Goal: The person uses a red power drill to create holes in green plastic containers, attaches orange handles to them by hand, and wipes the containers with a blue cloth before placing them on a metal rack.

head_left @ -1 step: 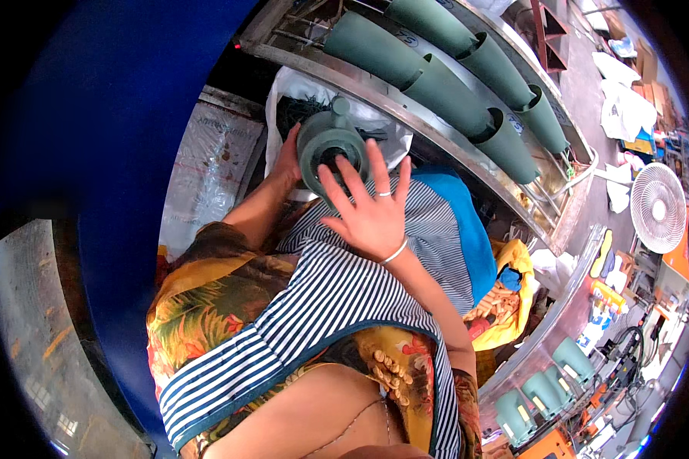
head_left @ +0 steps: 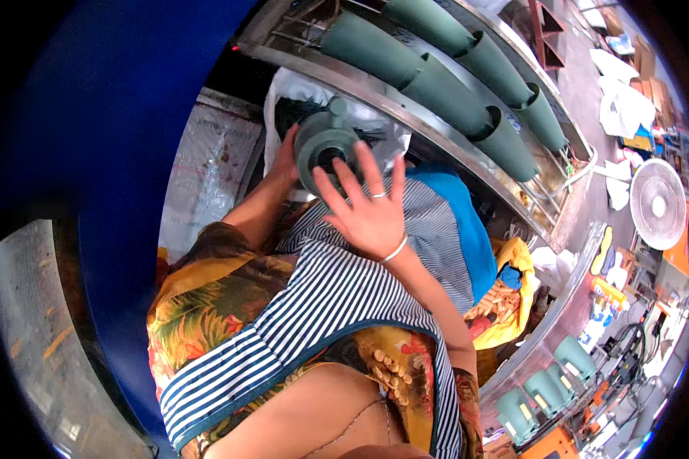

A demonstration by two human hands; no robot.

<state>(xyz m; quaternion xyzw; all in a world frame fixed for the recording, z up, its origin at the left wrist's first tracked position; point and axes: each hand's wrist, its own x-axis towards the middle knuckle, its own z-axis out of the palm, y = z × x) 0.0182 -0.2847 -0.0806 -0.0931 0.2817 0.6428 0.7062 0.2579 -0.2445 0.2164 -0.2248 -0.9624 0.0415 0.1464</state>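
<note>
A dull green, hollow, round part (head_left: pixel 318 138) with a ringed mouth and a small knob (head_left: pixel 337 106) on its far side is in front of me. My left hand (head_left: pixel 286 159) grips its left side, and the fingers are partly hidden behind it. Over its near right rim, my right hand (head_left: pixel 371 218) is spread with the fingers apart. Those fingertips overlap the dark opening; whether they touch the rim I cannot tell. Beneath the part is a white sack (head_left: pixel 278 86) with dark green stringy scraps (head_left: pixel 289 111) in it.
A metal-framed cart (head_left: pixel 429 115) beyond the sack carries several green tapered tubes (head_left: pixel 448 96). At right are a yellow sack of orange-brown pieces (head_left: pixel 501 300), a white fan (head_left: pixel 658 204) and a bench with several green cylinders (head_left: pixel 517 413). A blue panel (head_left: pixel 122 191) stands at left.
My right hand has shifted slightly left across the green part's mouth. The part has moved very slightly left with my left hand still on it.
</note>
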